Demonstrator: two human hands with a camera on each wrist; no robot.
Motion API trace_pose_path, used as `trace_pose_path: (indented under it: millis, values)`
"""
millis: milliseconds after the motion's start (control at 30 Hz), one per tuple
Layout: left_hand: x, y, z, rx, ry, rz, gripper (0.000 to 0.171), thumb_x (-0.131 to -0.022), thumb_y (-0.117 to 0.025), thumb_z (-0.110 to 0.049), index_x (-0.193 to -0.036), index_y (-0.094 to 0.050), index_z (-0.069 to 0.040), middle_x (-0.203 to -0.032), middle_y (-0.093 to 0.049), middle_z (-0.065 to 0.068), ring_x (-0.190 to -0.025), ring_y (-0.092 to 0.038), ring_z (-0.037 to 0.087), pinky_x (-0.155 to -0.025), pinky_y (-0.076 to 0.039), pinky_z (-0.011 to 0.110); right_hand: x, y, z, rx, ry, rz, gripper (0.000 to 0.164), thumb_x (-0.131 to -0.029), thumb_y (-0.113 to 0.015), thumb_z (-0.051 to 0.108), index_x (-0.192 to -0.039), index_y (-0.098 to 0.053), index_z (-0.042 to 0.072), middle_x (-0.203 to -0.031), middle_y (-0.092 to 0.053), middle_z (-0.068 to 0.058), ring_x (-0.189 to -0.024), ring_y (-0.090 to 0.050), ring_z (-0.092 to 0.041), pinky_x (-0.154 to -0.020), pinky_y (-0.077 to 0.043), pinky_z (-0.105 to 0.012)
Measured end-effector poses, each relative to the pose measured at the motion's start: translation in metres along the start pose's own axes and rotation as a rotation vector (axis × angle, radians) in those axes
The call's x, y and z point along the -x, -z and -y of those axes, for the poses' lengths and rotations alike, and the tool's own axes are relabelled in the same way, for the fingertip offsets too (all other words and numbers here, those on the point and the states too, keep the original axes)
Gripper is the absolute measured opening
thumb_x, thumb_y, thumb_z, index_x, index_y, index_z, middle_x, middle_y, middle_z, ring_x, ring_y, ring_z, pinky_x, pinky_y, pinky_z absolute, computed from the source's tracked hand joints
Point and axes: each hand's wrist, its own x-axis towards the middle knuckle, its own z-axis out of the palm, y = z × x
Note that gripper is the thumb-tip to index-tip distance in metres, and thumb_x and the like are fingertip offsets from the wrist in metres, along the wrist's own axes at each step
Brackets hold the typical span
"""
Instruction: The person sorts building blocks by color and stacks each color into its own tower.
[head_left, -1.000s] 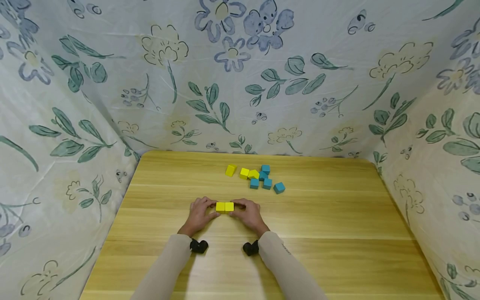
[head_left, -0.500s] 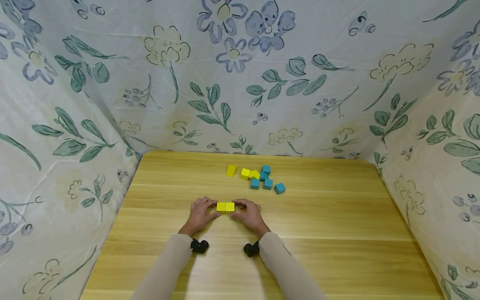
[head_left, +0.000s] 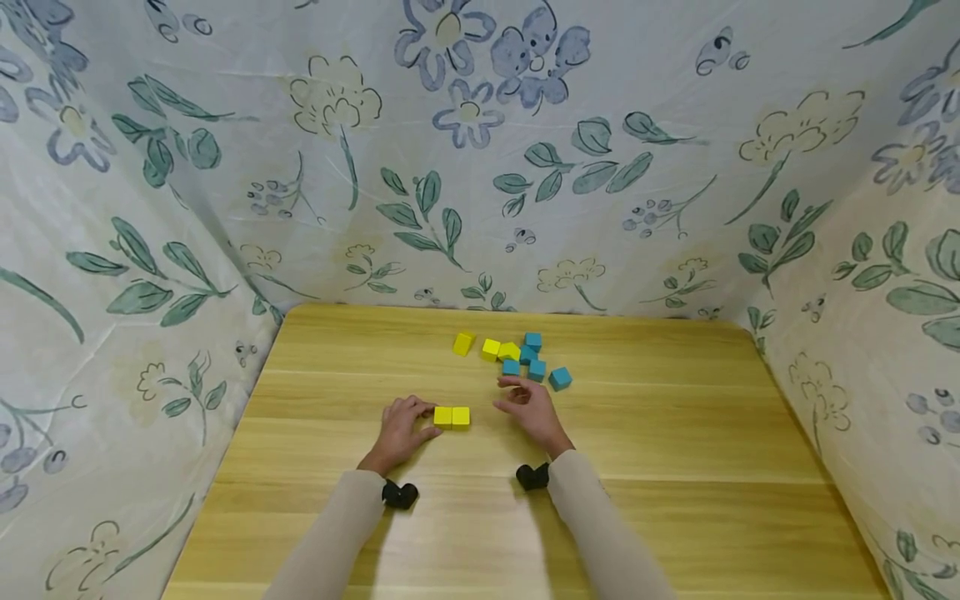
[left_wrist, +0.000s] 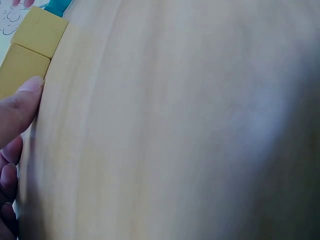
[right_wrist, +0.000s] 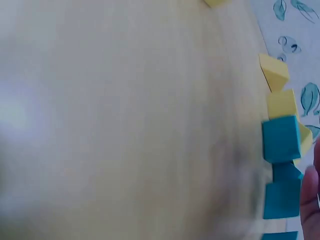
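Note:
Two yellow cubes sit side by side, touching, in the middle of the table. My left hand [head_left: 400, 431] pinches the left yellow cube [head_left: 443, 417] between thumb and fingers; its thumb lies on the cube's near side in the left wrist view. The right yellow cube [head_left: 461, 417] has no hand on it. Just in front of the blue cubes is my right hand [head_left: 534, 414], holding nothing, thumb and fingers apart. Nearest to its fingertips is a blue cube [head_left: 511, 367], partly covered by them; another blue cube [right_wrist: 282, 199] shows beside the fingers in the right wrist view.
Behind the hands lie a yellow wedge [head_left: 463, 343], a yellow cube [head_left: 491, 349], a yellow pointed block [head_left: 509, 351] and several blue blocks [head_left: 537, 370]. Floral cloth [head_left: 480, 208] hangs behind the wooden table [head_left: 675, 417] and along both sides.
My right hand has let go of the right yellow cube and moved right and away from me, to the blue cubes. My left hand stays on the left yellow cube.

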Motion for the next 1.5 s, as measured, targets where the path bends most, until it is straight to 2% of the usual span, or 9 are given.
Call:
trace_pose_path:
  millis: [67, 167, 300, 467, 733, 967, 1100, 1233, 1500]
  values:
    - [0.000, 0.001, -0.001, -0.001, 0.004, 0.002, 0.039, -0.083, -0.076, -0.026, -0.116, -0.067, -0.008, -0.097, -0.058, 0.000, -0.094, -0.048, 0.023, -0.080, -0.029, 0.042, -0.009, 0.012, 0.004, 0.059, 0.013, -0.072, 0.035, -0.087, -0.071, 0.009, -0.120, -0.064, 0.001, -0.114, -0.063, -0.016, -0.093, -0.053, -0.027, -0.077, -0.047, -0.030]
    - [0.001, 0.000, 0.000, -0.008, 0.000, -0.003, 0.039, -0.083, -0.076, -0.026, -0.116, -0.067, -0.008, -0.097, -0.058, 0.000, -0.094, -0.048, 0.024, -0.081, -0.029, 0.042, -0.023, 0.026, 0.007, 0.168, 0.023, -0.134, 0.033, -0.089, -0.071, 0.013, -0.119, -0.064, 0.001, -0.112, -0.063, -0.015, -0.090, -0.050, -0.025, -0.077, -0.045, -0.033]
    - [0.001, 0.000, 0.001, -0.004, -0.005, -0.005, 0.039, -0.083, -0.076, -0.026, -0.116, -0.067, -0.008, -0.097, -0.058, 0.000, -0.093, -0.048, 0.023, -0.081, -0.029, 0.043, -0.040, 0.034, 0.013, 0.259, 0.017, -0.152, 0.038, -0.088, -0.071, 0.014, -0.122, -0.063, 0.000, -0.117, -0.061, -0.015, -0.094, -0.049, -0.028, -0.078, -0.044, -0.038]
    - [0.001, 0.000, 0.002, 0.000, -0.011, -0.003, 0.040, -0.083, -0.076, -0.027, -0.117, -0.067, -0.008, -0.097, -0.057, -0.001, -0.093, -0.047, 0.023, -0.080, -0.029, 0.042, -0.055, 0.033, 0.018, 0.325, -0.032, -0.126, 0.044, -0.088, -0.072, 0.015, -0.128, -0.059, 0.000, -0.123, -0.059, -0.015, -0.098, -0.050, -0.030, -0.084, -0.045, -0.041]
    - [0.001, -0.001, 0.003, -0.005, -0.032, -0.014, 0.039, -0.083, -0.076, -0.027, -0.116, -0.067, -0.009, -0.096, -0.058, -0.001, -0.092, -0.048, 0.021, -0.079, -0.029, 0.040, -0.070, 0.027, 0.010, 0.371, -0.097, -0.117, 0.046, -0.087, -0.072, 0.017, -0.128, -0.060, 0.002, -0.128, -0.058, -0.014, -0.114, -0.053, -0.031, -0.098, -0.044, -0.043]
    - [0.001, -0.001, 0.002, -0.007, -0.027, -0.015, 0.039, -0.083, -0.076, -0.027, -0.116, -0.068, -0.009, -0.097, -0.058, -0.001, -0.093, -0.048, 0.022, -0.079, -0.029, 0.041, -0.079, 0.023, 0.005, 0.413, -0.163, -0.139, 0.044, -0.087, -0.072, 0.021, -0.127, -0.062, 0.005, -0.129, -0.060, -0.012, -0.124, -0.048, -0.033, -0.108, -0.030, -0.049]
    - [0.001, -0.002, 0.003, -0.018, -0.030, -0.014, 0.039, -0.083, -0.076, -0.028, -0.116, -0.068, -0.009, -0.098, -0.058, -0.001, -0.093, -0.048, 0.022, -0.079, -0.029, 0.041, -0.082, 0.020, 0.005, 0.455, -0.184, -0.146, 0.044, -0.087, -0.072, 0.026, -0.126, -0.063, 0.007, -0.129, -0.060, -0.012, -0.126, -0.047, -0.035, -0.108, -0.024, -0.052]
    - [0.001, -0.001, 0.003, -0.009, -0.023, -0.003, 0.040, -0.083, -0.076, -0.028, -0.117, -0.067, -0.009, -0.100, -0.058, -0.001, -0.094, -0.048, 0.023, -0.079, -0.029, 0.041, -0.084, 0.019, 0.004, 0.481, -0.189, -0.161, 0.046, -0.088, -0.072, 0.029, -0.127, -0.063, 0.007, -0.129, -0.060, -0.012, -0.124, -0.048, -0.035, -0.106, -0.025, -0.051]
    - [0.001, 0.000, 0.002, -0.017, -0.014, 0.004, 0.041, -0.083, -0.076, -0.028, -0.118, -0.067, -0.008, -0.101, -0.058, 0.000, -0.093, -0.047, 0.022, -0.078, -0.028, 0.039, -0.081, 0.018, 0.002, 0.436, -0.168, -0.190, 0.045, -0.088, -0.072, 0.028, -0.126, -0.063, 0.006, -0.127, -0.060, -0.012, -0.122, -0.049, -0.034, -0.108, -0.024, -0.050]
